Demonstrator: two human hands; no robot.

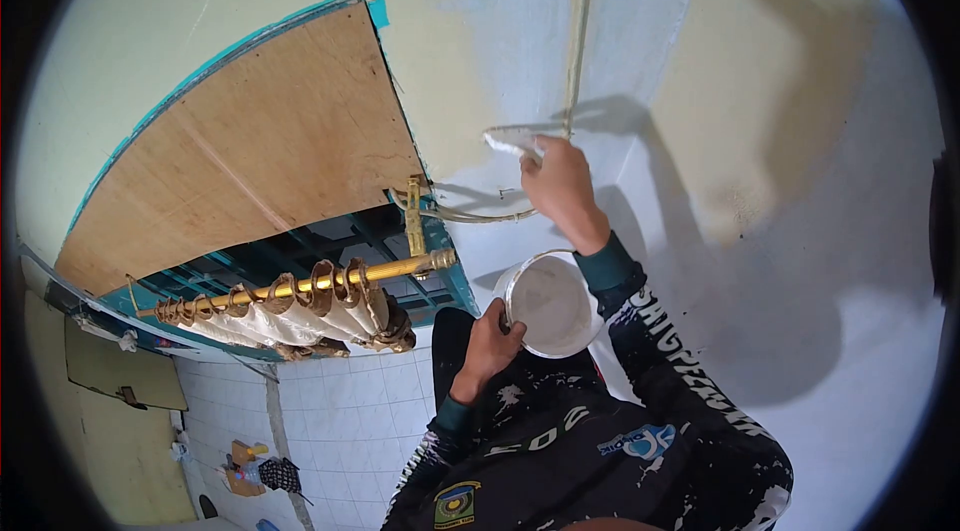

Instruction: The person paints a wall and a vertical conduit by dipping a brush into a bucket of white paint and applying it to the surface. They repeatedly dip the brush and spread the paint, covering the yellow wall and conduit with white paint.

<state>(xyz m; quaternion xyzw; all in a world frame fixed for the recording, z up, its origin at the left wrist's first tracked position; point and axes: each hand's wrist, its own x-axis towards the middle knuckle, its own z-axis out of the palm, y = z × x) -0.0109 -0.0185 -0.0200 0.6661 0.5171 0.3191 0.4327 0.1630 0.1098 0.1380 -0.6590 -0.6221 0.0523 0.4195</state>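
My right hand is raised to the wall and closed around a paintbrush. White paint coats the brush's bristles, which are at the wall beside a patch of pale yellow. Lower down, my left hand grips the rim of a round white bucket, thumb over the edge. Inside the bucket is whitish paint. The bucket is held in front of my body, tilted so that its mouth faces me. Part of the brush handle is hidden by my right fingers.
Left of my hands, a gold curtain rod with a bunched curtain juts out below a plywood panel. A cable and a vertical pipe run along the wall. Far below, small items lie on the tiled floor.
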